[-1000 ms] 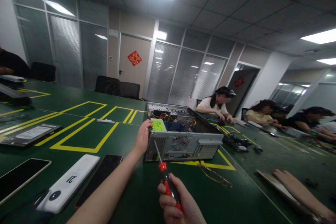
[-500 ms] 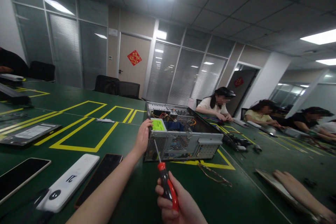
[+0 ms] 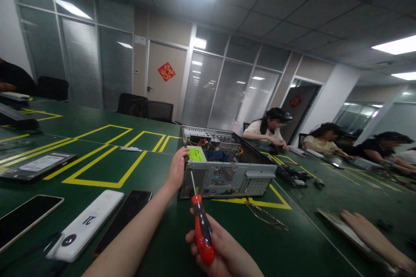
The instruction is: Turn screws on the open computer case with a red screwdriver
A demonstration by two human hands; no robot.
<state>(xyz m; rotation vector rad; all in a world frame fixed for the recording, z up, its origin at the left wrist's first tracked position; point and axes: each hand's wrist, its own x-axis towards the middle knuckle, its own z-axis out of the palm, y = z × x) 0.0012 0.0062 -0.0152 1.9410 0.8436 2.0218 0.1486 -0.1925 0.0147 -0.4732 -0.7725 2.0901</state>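
Observation:
An open computer case (image 3: 242, 181) lies on the green table with its rear panel facing me. Inside its left corner sits a power supply with a yellow-green label (image 3: 196, 154). My left hand (image 3: 178, 166) rests on the case's left corner, fingers curled over the edge by the label. My right hand (image 3: 216, 242) holds a red and black screwdriver (image 3: 202, 229), its shaft pointing up at the left part of the rear panel. Whether the tip touches a screw is too small to tell.
Left on the table are a hard drive (image 3: 40, 165), two phones (image 3: 29, 218) (image 3: 125, 220) and a white device (image 3: 87, 225). Glasses (image 3: 266, 216) lie right of my right hand. Another person's hand (image 3: 364, 229) rests at the right; several people sit beyond.
My right hand has shifted slightly left and turned, so the screwdriver handle sits further left and higher at its collar. My left hand and the case look unmoved.

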